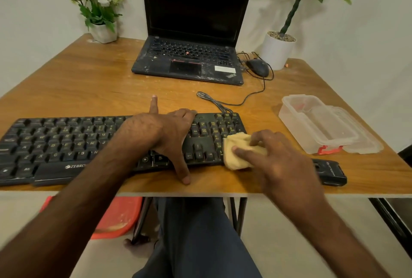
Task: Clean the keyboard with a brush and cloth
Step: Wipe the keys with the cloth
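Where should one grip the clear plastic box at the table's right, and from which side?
I would pinch the rim of the clear plastic box at its long left wall, coming from above: it stands open, that side is free, and its lid lies along the right side.

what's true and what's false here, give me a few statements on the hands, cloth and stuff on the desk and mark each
1. The right hand holds the yellow cloth at the right end of the keyboard. True.
2. The left hand holds a brush. False: it rests on the keyboard and holds nothing.
3. The laptop is closed. False: its lid is open and the screen is dark.
4. A clear plastic container sits to the right of the keyboard. True.
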A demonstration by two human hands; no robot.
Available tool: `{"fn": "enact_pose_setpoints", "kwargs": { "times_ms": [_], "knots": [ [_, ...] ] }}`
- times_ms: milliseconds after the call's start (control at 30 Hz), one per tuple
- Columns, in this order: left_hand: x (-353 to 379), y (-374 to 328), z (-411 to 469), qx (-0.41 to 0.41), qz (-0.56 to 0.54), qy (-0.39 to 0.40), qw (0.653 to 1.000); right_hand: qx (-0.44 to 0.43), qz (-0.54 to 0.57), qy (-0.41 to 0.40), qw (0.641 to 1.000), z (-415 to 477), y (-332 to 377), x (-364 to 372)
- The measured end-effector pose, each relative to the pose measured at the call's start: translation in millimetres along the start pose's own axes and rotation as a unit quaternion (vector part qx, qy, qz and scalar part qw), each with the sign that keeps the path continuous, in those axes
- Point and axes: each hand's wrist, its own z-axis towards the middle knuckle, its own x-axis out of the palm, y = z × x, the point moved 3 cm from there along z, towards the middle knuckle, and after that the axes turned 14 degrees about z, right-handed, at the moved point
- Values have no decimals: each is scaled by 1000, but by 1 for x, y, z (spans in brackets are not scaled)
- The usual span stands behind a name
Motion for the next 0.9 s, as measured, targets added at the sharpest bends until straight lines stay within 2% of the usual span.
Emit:
{"fn": "enact_pose_setpoints", "kwargs": {
  "times_ms": [33, 100, 233, 433, 533, 633, 700, 767, 900],
  "knots": [
    [0, 0, 1, 1, 5, 0, 1000, -51, 8, -19, 998, 4, 11, 5],
    [-1, -1, 1, 2, 12, 2, 1000, -148, -3, -3, 989, 11, 31, 21],
    [-3, 0, -2, 4, 10, 9, 1000, -191, -26, 59, 980, 19, 20, 25],
    [-2, 2, -4, 2, -4, 10, 1000, -154, -76, 133, 976, 10, -13, -5],
    [0, 3, -5, 10, -8, 3, 1000, -133, -71, 53, 987, 20, -19, -23],
    [2, 8, -10, 12, -7, -4, 1000, -38, 49, -60, 996, 26, -21, -22],
    [6, 17, -15, 2, -20, 4, 1000, 7, 119, -78, 990, 29, -18, -8],
    [11, 28, -19, -12, -40, 13, 999, 17, 140, -46, 989, 37, -4, 7],
    [18, 32, -21, -18, -35, -2, 999, -32, 128, 95, 987, 41, 33, 33]
  ]
}}
